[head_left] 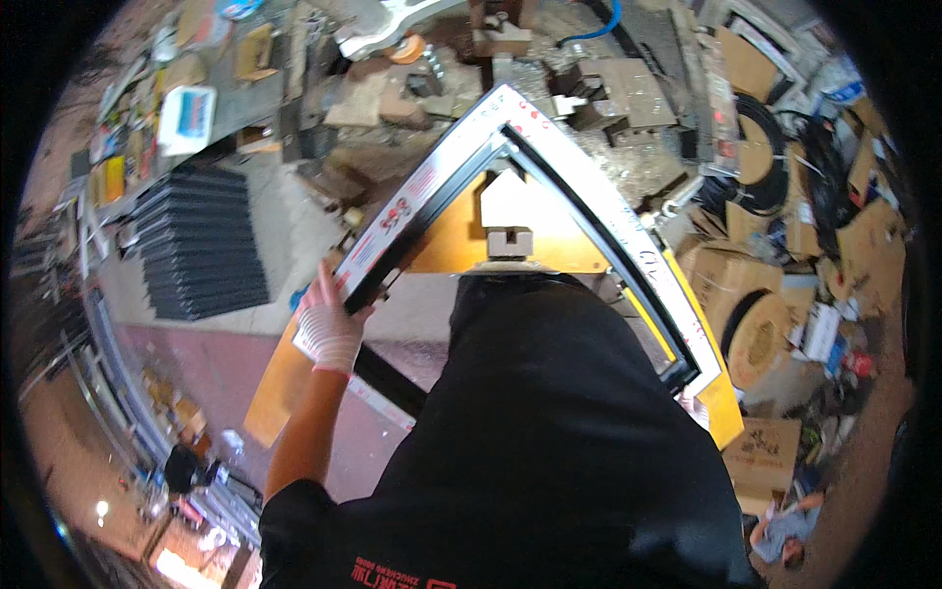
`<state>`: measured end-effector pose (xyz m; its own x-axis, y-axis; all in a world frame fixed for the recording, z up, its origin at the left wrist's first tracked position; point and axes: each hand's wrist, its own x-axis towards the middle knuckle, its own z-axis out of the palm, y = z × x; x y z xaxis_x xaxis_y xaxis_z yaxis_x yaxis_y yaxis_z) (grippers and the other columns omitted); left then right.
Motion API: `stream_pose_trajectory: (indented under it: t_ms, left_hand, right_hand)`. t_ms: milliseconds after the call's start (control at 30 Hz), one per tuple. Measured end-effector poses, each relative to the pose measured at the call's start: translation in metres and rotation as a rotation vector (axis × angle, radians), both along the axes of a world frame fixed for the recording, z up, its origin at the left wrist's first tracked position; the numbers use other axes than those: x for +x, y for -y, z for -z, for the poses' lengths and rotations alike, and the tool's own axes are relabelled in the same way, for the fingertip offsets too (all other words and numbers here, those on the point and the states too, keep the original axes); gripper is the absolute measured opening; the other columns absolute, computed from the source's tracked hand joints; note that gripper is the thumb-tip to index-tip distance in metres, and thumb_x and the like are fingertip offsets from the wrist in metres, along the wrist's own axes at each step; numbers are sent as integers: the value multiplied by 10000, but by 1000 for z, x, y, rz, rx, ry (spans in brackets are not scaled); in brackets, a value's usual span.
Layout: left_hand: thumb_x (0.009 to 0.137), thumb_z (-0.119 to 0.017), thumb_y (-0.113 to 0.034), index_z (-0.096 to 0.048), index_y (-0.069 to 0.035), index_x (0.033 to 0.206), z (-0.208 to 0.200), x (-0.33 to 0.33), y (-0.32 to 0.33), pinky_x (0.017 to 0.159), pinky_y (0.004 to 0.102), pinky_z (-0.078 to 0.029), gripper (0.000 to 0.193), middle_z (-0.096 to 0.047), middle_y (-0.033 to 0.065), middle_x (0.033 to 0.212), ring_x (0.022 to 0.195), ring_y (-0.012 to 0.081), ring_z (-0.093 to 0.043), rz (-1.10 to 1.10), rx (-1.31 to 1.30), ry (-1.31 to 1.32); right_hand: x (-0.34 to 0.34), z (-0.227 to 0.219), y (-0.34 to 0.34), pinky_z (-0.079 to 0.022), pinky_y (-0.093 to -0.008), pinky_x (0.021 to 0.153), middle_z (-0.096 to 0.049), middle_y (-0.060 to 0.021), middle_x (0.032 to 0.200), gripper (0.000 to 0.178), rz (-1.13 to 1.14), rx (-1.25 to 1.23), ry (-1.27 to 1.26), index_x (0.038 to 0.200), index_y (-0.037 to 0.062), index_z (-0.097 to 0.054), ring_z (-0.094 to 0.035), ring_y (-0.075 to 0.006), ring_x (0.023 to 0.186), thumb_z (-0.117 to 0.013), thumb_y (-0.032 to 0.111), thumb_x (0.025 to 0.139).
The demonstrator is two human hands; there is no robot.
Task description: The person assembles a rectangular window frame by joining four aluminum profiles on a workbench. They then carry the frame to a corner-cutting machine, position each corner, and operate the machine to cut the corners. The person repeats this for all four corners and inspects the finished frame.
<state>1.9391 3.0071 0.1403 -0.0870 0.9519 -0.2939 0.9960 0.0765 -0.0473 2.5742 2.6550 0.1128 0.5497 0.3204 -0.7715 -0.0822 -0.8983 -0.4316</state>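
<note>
Metal bars (103,383) run down the far left, and next along comes a white container (186,120) with a blue label, set above a neat stack of dark ridged strips (201,245) on the floor. Now the left hand (331,324), in a pale glove — fingers wrapped over the edge, gripping the black-and-white frame (424,184) near its left corner. That frame is right in front of the person's body, one corner pointing away towards the cluttered workbench (451,103), its white faces dotted with red and dark markings. Through its opening we see an orange board (442,245) and a notched block (510,243), with the dark-clothed torso (569,422) filling the near side. Over to the right hand (695,407) — just a sliver showing by the frame's right corner, the rest hidden, so I cannot tell whether it grips. Beyond it, a black coil (765,157) lies among cardboard, a round brown reel (760,339) sits below that, and another person (788,530) appears at the lower right.
</note>
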Motion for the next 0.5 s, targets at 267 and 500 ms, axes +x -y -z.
stream_pose_trajectory:
  t_ms: [267,500]
  left_hand:
    - [709,-914,-326,-469,-36,1509,7,42,-46,1049,530,-434,960,-591,187,1304,1205,399,-546,308,360,348]
    - [882,-783,-452,-605,29,1318,12,130,-138,924,472,-534,673,-665,233,1126,1045,387,-658,294,164,433]
  right_hand:
    - [-74,-97,-226,-589,-457,715,-727,-220,792,361,-1149,2,644,997,47,-758,-730,-404,752,-671,398,997]
    - [-186,-51,-425,-534,-455,892,-653,-194,1074,759,-1193,451,797,1390,40,-556,-653,-399,999,-878,370,787]
